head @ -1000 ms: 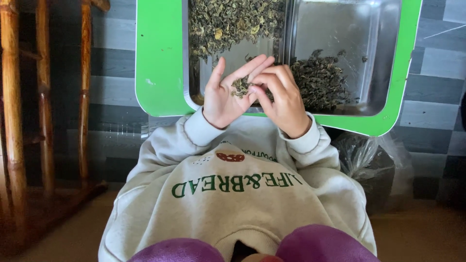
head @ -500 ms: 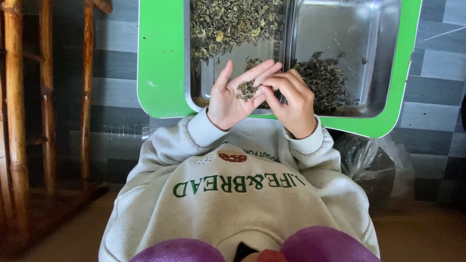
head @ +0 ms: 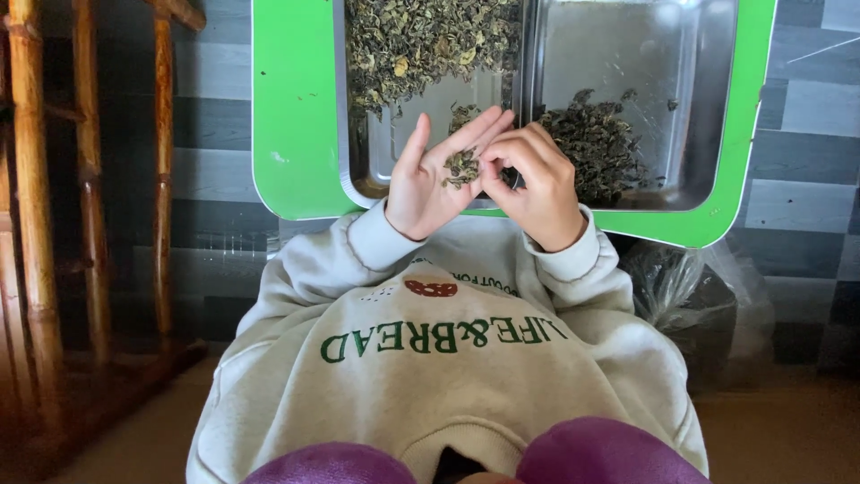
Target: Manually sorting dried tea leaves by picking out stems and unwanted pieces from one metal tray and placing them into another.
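Observation:
My left hand (head: 428, 184) is held palm up over the near edge of a green tray (head: 296, 116), cupping a small heap of dried green leaves (head: 461, 167). My right hand (head: 533, 184) is curled beside it, its fingertips pinching at that heap. On the tray stand two shiny metal pans. The left pan (head: 376, 175) holds a big pile of mixed green and yellowish leaves (head: 421, 45). The right pan (head: 699, 99) holds a smaller, darker pile (head: 596, 143) just beyond my right hand.
A wooden chair frame (head: 85, 179) stands at the left. A clear plastic bag (head: 694, 296) sits low at the right, under the tray's corner. Grey striped flooring lies behind. My beige sweatshirt (head: 448, 358) fills the lower middle.
Both hands have shifted slightly right and up over the tray edge. My right fingers have closed in onto the leaves in my left palm.

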